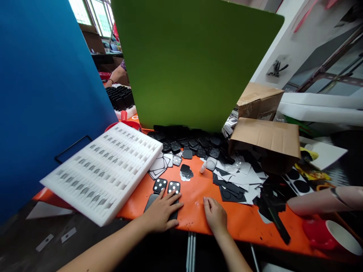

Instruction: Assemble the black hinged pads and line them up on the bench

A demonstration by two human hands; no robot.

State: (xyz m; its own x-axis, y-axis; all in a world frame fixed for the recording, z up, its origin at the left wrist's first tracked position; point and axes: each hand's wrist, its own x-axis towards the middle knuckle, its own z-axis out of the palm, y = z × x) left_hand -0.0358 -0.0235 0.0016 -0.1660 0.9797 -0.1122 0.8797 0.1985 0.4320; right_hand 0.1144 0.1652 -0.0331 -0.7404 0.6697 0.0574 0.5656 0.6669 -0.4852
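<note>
My left hand [163,210] lies palm down with fingers spread over dark flat rectangular pieces on the orange tabletop. Just beyond its fingertips are two black rounded-square pieces, one on the left [160,186] and one on the right [174,187], each bearing several white dots. The hand covers much of the dark panels [151,201] below them, so I cannot tell how they join. My right hand [216,217] rests on the table to the right, its fingers curled in, with nothing showing in it. A small stack of dark rounded pieces [186,170] lies farther ahead, apart from both hands.
A white foam tray [136,181] with rows of slots stands at left. Black pieces [195,143] are heaped before a green panel [187,64]. White sheets [244,181], a cardboard box [266,136] and a red mug [320,234] are at right. Another person's arm [116,74] shows behind.
</note>
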